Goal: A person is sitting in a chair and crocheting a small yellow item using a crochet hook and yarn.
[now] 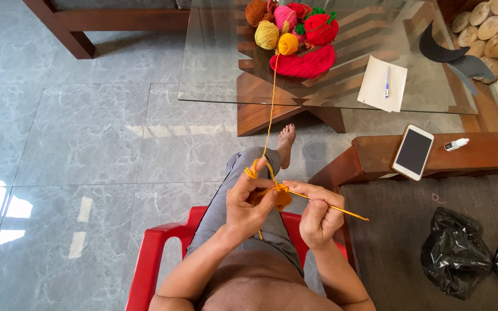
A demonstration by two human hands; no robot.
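Small orange crochet piece [280, 197] in my lap; yellow hook [341, 211] slanting right; orange yarn strand [271, 109] taut toward table.

a grey marble floor [87, 132] is lit by bright patches at left; a glass-topped wooden table [214, 75] is set far, a red plastic chair [151, 259] near.

Open floor [82, 144] left of the hands; ahead, taut yarn strand [271, 109] and glass table [214, 63]; right, wooden armrest [468, 152] and black bags [453, 253] block passage.
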